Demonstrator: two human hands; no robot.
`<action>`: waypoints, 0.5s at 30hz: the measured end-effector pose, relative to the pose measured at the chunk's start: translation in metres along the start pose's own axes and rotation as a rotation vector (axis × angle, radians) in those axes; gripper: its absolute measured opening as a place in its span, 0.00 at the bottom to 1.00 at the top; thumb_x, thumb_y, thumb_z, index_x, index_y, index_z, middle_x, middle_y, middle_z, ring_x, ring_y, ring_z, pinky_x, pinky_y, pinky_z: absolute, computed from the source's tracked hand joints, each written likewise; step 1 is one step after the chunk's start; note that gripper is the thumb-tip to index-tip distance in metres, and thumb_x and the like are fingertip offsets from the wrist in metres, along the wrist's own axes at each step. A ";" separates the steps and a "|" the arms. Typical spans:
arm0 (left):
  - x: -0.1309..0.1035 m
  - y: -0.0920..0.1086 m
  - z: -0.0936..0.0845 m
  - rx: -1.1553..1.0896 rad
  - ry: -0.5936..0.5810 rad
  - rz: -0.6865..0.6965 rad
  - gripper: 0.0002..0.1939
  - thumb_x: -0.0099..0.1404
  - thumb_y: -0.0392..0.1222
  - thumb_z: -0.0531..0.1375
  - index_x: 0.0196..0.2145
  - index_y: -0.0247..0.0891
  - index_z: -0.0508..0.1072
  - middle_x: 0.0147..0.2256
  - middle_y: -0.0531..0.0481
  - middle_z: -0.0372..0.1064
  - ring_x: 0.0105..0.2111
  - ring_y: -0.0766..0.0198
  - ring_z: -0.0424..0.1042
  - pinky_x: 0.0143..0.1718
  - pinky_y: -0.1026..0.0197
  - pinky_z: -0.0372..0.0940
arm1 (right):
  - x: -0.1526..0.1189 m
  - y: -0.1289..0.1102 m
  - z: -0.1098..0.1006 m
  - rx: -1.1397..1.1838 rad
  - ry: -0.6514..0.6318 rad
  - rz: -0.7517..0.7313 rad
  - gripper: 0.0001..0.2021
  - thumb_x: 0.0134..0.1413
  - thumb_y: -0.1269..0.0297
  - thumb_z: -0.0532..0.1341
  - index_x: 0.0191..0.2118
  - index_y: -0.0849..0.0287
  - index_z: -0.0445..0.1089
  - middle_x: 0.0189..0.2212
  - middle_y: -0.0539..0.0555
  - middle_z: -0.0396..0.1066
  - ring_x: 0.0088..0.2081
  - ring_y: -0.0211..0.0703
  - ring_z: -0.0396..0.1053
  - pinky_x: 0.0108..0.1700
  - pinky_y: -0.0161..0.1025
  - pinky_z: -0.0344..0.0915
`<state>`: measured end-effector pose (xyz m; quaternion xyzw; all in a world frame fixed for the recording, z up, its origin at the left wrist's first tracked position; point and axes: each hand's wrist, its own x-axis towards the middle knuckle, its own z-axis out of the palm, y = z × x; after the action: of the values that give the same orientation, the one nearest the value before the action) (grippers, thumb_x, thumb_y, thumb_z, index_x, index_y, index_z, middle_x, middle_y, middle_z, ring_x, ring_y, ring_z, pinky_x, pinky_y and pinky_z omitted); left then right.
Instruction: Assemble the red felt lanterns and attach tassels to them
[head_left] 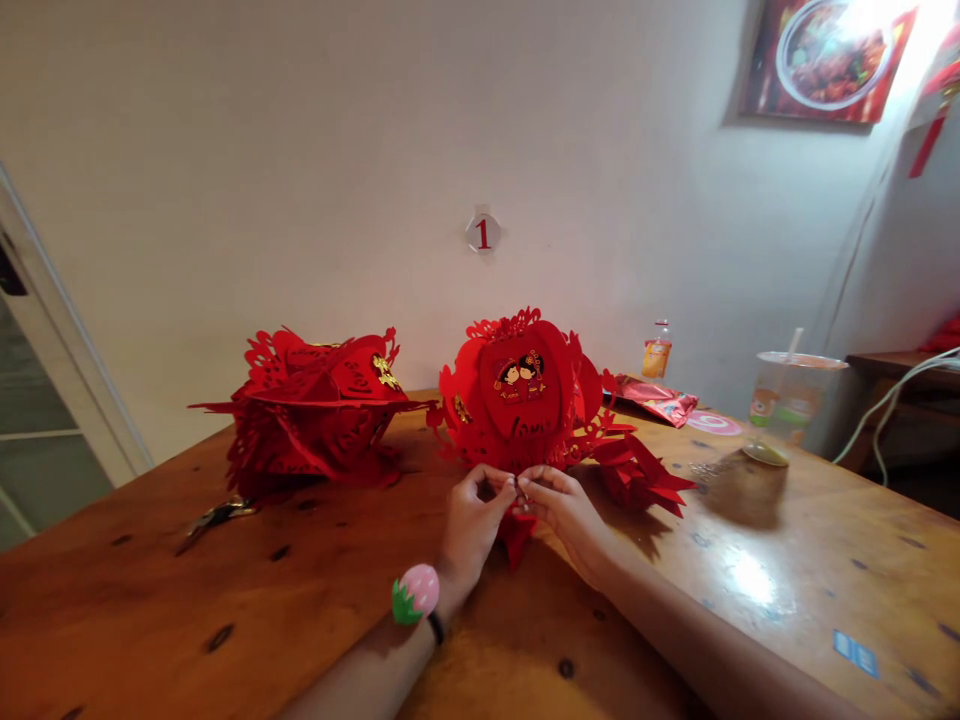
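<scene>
A red felt lantern (491, 350) with cut-out edges, lettering and a picture of two cartoon figures stands on the table in front of me. At its lower front edge, my left hand (480, 510) and my right hand (559, 505) meet fingertip to fingertip. Both hands are closed in a pinch. What lies between the fingertips is too small to make out, and red material hangs just below them. A second red lantern (315, 400) sits to the left, apart from both hands. Folded red felt pieces (637, 475) lie to the right of the nearer lantern.
Metal scissors or pliers (217, 518) lie at the left. Toward the back right are a small bottle (657, 352), a red packet (660, 398) and a clear plastic cup with a straw (791, 400). The wooden table (315, 620) meets the wall behind.
</scene>
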<state>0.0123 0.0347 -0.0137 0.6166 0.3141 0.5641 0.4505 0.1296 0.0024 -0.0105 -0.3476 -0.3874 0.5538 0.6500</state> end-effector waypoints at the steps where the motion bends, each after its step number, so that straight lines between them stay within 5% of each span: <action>1: 0.000 -0.001 0.000 -0.006 -0.008 -0.003 0.08 0.50 0.42 0.62 0.24 0.35 0.68 0.23 0.54 0.66 0.24 0.67 0.66 0.29 0.66 0.62 | 0.000 0.000 0.000 -0.004 0.000 -0.002 0.12 0.34 0.63 0.69 0.25 0.61 0.68 0.22 0.48 0.68 0.24 0.34 0.67 0.31 0.33 0.66; 15: -0.002 0.004 0.001 0.235 0.004 -0.009 0.05 0.49 0.40 0.59 0.23 0.36 0.67 0.22 0.53 0.67 0.23 0.67 0.65 0.25 0.66 0.59 | 0.006 0.008 -0.005 -0.046 -0.032 0.039 0.13 0.36 0.59 0.68 0.26 0.60 0.65 0.21 0.47 0.67 0.23 0.34 0.66 0.28 0.32 0.61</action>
<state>0.0126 0.0309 -0.0104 0.6626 0.3815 0.5228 0.3769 0.1307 0.0090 -0.0196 -0.3608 -0.4036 0.5629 0.6246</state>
